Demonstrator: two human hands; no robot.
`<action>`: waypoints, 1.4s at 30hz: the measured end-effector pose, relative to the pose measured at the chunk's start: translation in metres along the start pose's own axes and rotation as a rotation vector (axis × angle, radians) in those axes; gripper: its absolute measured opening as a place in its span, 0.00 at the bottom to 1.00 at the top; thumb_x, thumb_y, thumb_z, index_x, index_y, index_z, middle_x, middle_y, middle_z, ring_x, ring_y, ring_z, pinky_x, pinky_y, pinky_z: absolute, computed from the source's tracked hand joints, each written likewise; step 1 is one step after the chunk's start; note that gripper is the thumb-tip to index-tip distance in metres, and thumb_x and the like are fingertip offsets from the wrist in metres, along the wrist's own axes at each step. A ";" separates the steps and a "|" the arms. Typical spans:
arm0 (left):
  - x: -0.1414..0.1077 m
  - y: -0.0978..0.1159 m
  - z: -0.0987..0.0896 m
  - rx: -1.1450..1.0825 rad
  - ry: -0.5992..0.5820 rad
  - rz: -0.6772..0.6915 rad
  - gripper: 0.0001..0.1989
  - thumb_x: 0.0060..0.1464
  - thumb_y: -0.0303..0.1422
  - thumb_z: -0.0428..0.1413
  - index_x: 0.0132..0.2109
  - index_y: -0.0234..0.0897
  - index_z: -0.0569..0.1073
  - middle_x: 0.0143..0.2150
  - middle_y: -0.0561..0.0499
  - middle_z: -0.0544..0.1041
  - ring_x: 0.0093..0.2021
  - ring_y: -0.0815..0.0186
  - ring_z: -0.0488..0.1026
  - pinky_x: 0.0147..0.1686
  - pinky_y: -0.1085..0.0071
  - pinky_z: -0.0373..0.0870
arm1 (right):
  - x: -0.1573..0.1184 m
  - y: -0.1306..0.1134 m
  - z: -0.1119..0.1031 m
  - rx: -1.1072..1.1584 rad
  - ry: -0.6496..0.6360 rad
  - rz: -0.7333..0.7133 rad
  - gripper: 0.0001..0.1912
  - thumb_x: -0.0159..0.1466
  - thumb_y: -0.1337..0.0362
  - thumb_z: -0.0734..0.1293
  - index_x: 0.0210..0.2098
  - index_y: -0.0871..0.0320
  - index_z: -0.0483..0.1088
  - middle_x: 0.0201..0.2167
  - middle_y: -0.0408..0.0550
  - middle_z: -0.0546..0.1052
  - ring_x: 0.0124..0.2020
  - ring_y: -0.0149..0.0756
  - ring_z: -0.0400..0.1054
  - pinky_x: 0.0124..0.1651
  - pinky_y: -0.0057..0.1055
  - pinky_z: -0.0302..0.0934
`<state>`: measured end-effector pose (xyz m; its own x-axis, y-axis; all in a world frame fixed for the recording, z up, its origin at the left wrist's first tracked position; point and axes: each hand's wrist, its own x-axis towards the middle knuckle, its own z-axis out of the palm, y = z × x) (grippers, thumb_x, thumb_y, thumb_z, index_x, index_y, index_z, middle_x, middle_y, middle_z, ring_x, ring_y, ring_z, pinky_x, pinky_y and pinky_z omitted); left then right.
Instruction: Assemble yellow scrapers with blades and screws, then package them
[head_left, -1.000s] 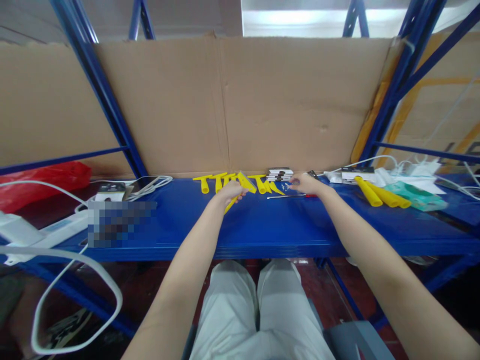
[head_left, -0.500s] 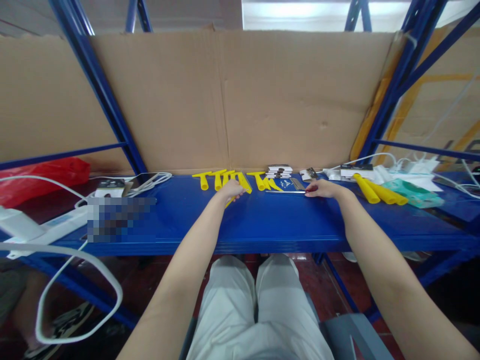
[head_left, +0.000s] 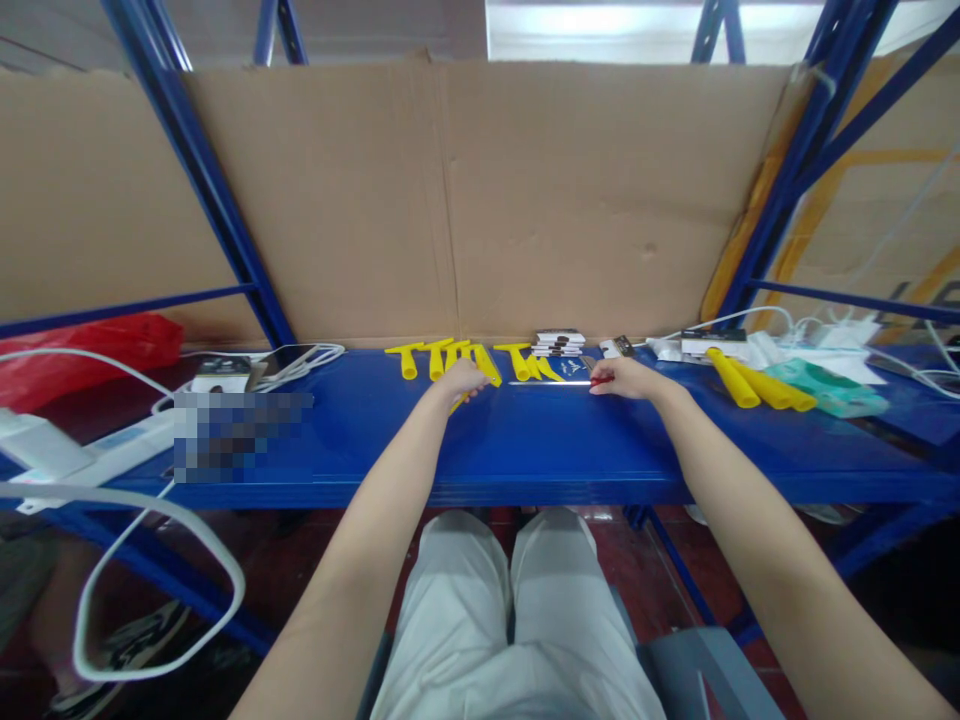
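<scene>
My left hand (head_left: 465,381) is closed around a yellow plastic T-shaped scraper handle (head_left: 488,367), its wide head showing beyond the fingers. From the right, my right hand (head_left: 624,379) grips the red handle of a screwdriver (head_left: 553,383). The long metal shaft points left toward the yellow piece, with its tip a little apart from it. More yellow T-shaped handles (head_left: 408,364) lie behind and left of my left hand. Another yellow handle (head_left: 518,364) rests between the hands, farther back. Near it is a stack of small black-and-white packets (head_left: 559,343).
Yellow tubular handles (head_left: 757,382) lie at right beside a green plastic packet (head_left: 829,388). A power strip (head_left: 112,455), white cables and a red bag (head_left: 97,345) occupy the left. Cardboard (head_left: 585,200) stands behind the blue shelf (head_left: 555,440); blue posts flank it.
My right hand has moved left with the screwdriver, bringing its tip closer to the yellow piece. My left hand has stayed nearly in place.
</scene>
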<state>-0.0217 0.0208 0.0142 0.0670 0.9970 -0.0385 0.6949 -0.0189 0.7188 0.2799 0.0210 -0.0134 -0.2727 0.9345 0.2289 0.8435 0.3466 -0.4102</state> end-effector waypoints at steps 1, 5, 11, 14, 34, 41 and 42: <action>0.001 0.000 0.000 0.000 0.001 -0.004 0.07 0.51 0.23 0.52 0.26 0.32 0.66 0.17 0.57 0.62 0.15 0.76 0.58 0.16 0.77 0.53 | 0.001 -0.005 0.001 -0.006 0.008 -0.020 0.07 0.50 0.62 0.68 0.28 0.57 0.68 0.27 0.45 0.75 0.31 0.35 0.69 0.35 0.30 0.62; 0.002 -0.001 0.000 -0.001 -0.001 -0.018 0.08 0.52 0.24 0.52 0.26 0.33 0.66 0.17 0.57 0.62 0.14 0.76 0.57 0.15 0.78 0.52 | 0.004 -0.014 0.006 -0.018 0.038 -0.079 0.08 0.51 0.60 0.68 0.29 0.57 0.68 0.27 0.46 0.75 0.31 0.36 0.68 0.34 0.30 0.61; 0.001 0.000 -0.001 0.002 -0.006 -0.014 0.08 0.52 0.24 0.52 0.25 0.32 0.66 0.17 0.57 0.62 0.15 0.75 0.58 0.16 0.77 0.54 | 0.006 -0.008 0.010 0.011 0.033 -0.109 0.10 0.50 0.59 0.68 0.28 0.57 0.67 0.26 0.46 0.74 0.31 0.36 0.68 0.35 0.31 0.61; 0.001 0.000 -0.001 0.012 -0.004 -0.020 0.07 0.51 0.24 0.52 0.25 0.32 0.66 0.16 0.56 0.62 0.15 0.75 0.59 0.17 0.77 0.55 | 0.006 -0.009 0.012 0.049 -0.004 -0.127 0.11 0.50 0.57 0.68 0.28 0.58 0.67 0.26 0.45 0.74 0.31 0.36 0.67 0.36 0.31 0.61; 0.008 -0.006 -0.002 -0.055 -0.090 -0.047 0.08 0.54 0.25 0.52 0.26 0.33 0.65 0.17 0.57 0.62 0.15 0.76 0.57 0.17 0.78 0.53 | 0.006 -0.014 0.014 0.037 -0.005 -0.113 0.10 0.50 0.60 0.68 0.28 0.58 0.67 0.27 0.46 0.74 0.33 0.36 0.68 0.37 0.32 0.61; 0.007 -0.005 -0.003 -0.037 -0.030 -0.051 0.09 0.53 0.25 0.52 0.25 0.34 0.65 0.16 0.57 0.61 0.15 0.75 0.57 0.18 0.77 0.54 | 0.002 -0.029 0.009 -0.093 -0.014 -0.148 0.07 0.55 0.60 0.65 0.29 0.58 0.68 0.29 0.48 0.76 0.32 0.36 0.68 0.36 0.30 0.60; 0.006 -0.005 -0.003 -0.026 -0.006 -0.045 0.08 0.52 0.25 0.52 0.25 0.34 0.66 0.16 0.57 0.60 0.15 0.75 0.57 0.18 0.77 0.54 | 0.001 -0.032 0.009 -0.120 -0.006 -0.154 0.06 0.56 0.61 0.65 0.29 0.57 0.68 0.30 0.48 0.76 0.32 0.36 0.68 0.36 0.30 0.59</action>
<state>-0.0272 0.0276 0.0124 0.0405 0.9963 -0.0754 0.6786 0.0279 0.7340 0.2483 0.0117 -0.0077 -0.4050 0.8719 0.2752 0.8408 0.4734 -0.2625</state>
